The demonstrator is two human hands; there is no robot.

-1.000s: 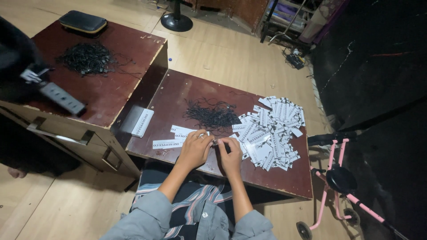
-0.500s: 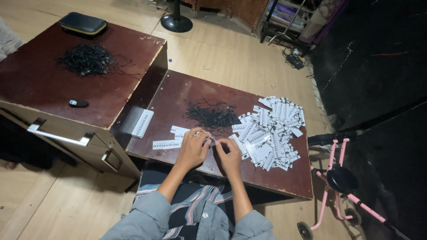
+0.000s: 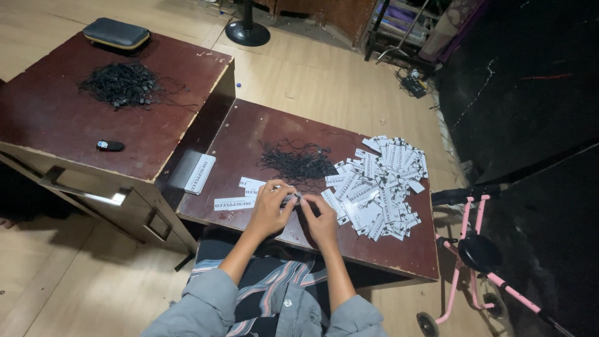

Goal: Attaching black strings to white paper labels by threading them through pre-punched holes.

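Sitting at a low brown table [image 3: 249,134] at centre frame, a person works both hands together near its front edge.

- Left hand [image 3: 269,209]: fingers pinched on a small white tag [image 3: 286,201], held just above the table.
- Right hand [image 3: 322,219]: fingertips closed against the same tag; whether a string is gripped too, I cannot tell.
- Black strings [image 3: 298,162]: tangled pile, just beyond the hands.
- White tags [image 3: 382,181]: loose heap, right of the hands.
- Finished-looking tags [image 3: 232,203]: few, lying left of the hands.
- Second table [image 3: 56,134], upper left: another string pile [image 3: 121,84], a grey case [image 3: 116,33].

Step in hand, by my judgement: fitting one string to one tag. Next calls for fine fingertip control.
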